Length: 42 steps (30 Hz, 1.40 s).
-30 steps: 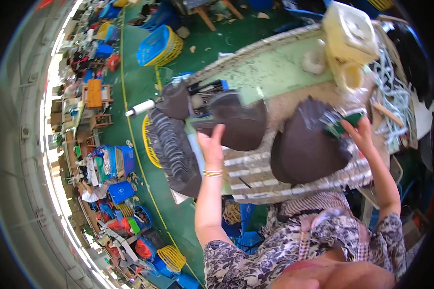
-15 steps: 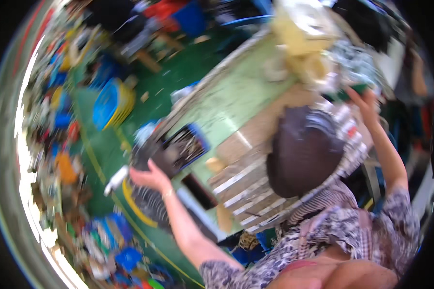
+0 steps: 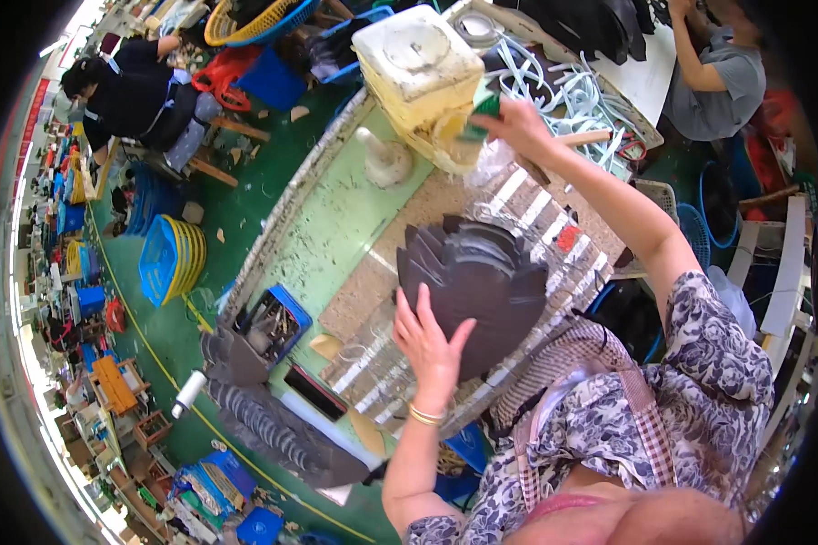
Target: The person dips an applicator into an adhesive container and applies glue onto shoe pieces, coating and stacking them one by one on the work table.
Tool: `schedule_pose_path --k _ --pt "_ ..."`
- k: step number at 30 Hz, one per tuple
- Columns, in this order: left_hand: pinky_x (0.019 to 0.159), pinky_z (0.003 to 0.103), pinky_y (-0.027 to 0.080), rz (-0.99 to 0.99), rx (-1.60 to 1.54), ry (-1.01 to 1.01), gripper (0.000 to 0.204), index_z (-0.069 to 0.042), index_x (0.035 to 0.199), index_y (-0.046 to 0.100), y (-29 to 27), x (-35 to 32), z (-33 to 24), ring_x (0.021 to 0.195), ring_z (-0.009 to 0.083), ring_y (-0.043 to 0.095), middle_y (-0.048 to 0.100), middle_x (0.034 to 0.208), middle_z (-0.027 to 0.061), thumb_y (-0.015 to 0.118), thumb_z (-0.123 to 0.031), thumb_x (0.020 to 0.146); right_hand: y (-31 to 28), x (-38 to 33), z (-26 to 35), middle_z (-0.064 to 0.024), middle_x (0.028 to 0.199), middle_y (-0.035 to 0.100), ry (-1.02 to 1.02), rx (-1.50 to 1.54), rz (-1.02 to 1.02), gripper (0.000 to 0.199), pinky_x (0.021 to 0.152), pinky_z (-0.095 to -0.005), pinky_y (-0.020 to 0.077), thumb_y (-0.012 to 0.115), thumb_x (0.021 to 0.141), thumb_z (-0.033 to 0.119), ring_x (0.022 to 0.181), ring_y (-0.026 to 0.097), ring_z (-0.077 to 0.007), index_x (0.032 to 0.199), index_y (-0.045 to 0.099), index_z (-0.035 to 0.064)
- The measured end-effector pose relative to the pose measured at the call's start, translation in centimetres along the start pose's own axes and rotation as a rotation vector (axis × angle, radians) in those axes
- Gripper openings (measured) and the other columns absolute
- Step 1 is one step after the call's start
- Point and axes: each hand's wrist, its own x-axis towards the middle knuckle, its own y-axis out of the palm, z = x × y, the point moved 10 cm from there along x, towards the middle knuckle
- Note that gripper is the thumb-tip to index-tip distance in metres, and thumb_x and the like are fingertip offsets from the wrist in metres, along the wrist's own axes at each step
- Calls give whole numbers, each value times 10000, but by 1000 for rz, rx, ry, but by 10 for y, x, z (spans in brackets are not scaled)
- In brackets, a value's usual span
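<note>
My left hand (image 3: 427,350) lies with fingers stretched out on a fanned stack of dark brown sheet pieces (image 3: 482,313), thumb apart, gripping nothing. The stack's pieces overlap in a scalloped ring on a striped board (image 3: 518,204). Farther off, my right hand (image 3: 523,127) is closed on a green brush-like tool (image 3: 484,111); its lower end is hard to make out. The tool is at the open spout of a yellowed plastic container (image 3: 409,91) with a pale, stained top. A white bottle-like object with a narrow neck (image 3: 386,159) stands left of the container.
A blue tray of tools (image 3: 282,322) sits on the green tabletop's left, beside stacked dark ridged pieces (image 3: 273,431). Pale strips (image 3: 563,91) pile up behind my right hand. Yellow and blue baskets (image 3: 177,259) stand on the floor. Two people (image 3: 141,91) work nearby.
My left hand has come from the table's left side onto the dark stack. My right hand, with the green tool, has moved to the container's spout. The view has shifted and sharpened.
</note>
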Motion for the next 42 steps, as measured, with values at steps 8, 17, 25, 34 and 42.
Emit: schedule_pose_path --k 8,17,25,34,42 --pt "946 446 304 -24 210 -84 838 -175 1355 372 -7 -10 -18 1110 354 373 352 1274 178 775 -297 630 56 -99 29 -85 758 660 255 757 703 289 563 -231 505 683 785 313 631 634 -116 845 641 33" --pt "942 425 337 -35 157 -92 803 -110 1313 431 -4 -14 -26 1099 349 384 401 1239 184 782 -289 614 50 -140 11 -69 771 637 96 388 455 206 680 -269 463 662 732 205 732 585 -121 783 623 9" --pt "918 423 366 -43 204 -44 797 -102 1294 448 -3 -18 -10 1069 337 411 399 1252 173 781 -313 602 25 -174 28 -52 784 635 4 659 307 191 659 -267 470 679 731 184 725 597 -129 810 613 23" --pt "968 410 320 2 0 -138 712 -171 1271 502 3 -26 25 1120 324 366 388 1205 159 788 -231 622 23 -169 63 -61 822 637 -258 734 258 167 700 -265 482 673 745 86 761 603 -131 877 595 17" --pt "940 394 351 -155 -131 -147 716 -102 1249 495 -2 -34 25 1059 299 418 436 1147 126 786 -132 596 30 -242 41 -76 718 625 -380 399 711 162 558 -260 485 725 690 139 627 634 -167 746 597 57"
